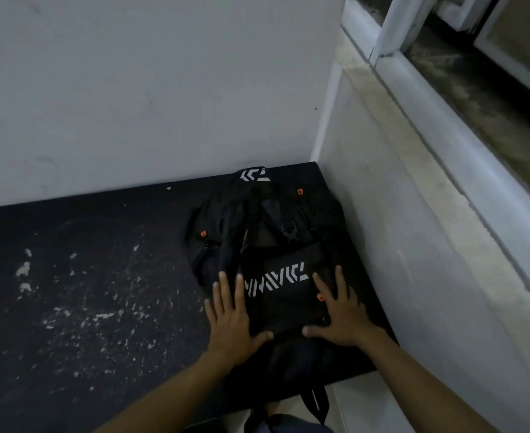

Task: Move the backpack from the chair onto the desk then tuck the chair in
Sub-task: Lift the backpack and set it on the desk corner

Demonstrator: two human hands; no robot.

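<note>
A black fabric backpack (270, 245) with white angular lettering and small orange zipper pulls lies flat on the black table (85, 292), in the centre of the frame and a little to the right. Its top end points to the white wall (148, 89) at the top of the frame, and its right side is just beside the second wall (398, 229) at the right. The table surface is worn, with many pale scratches on its left part. The left hand (229, 320) rests flat on the lower left part of the backpack, fingers spread wide, gripping nothing. The right hand (342, 317) lies in the same way on the lower right part, also wide and flat, with the thumb pointing to the other hand. A black strap (318, 401) hangs down over the near table edge at the bottom of the frame.
</note>
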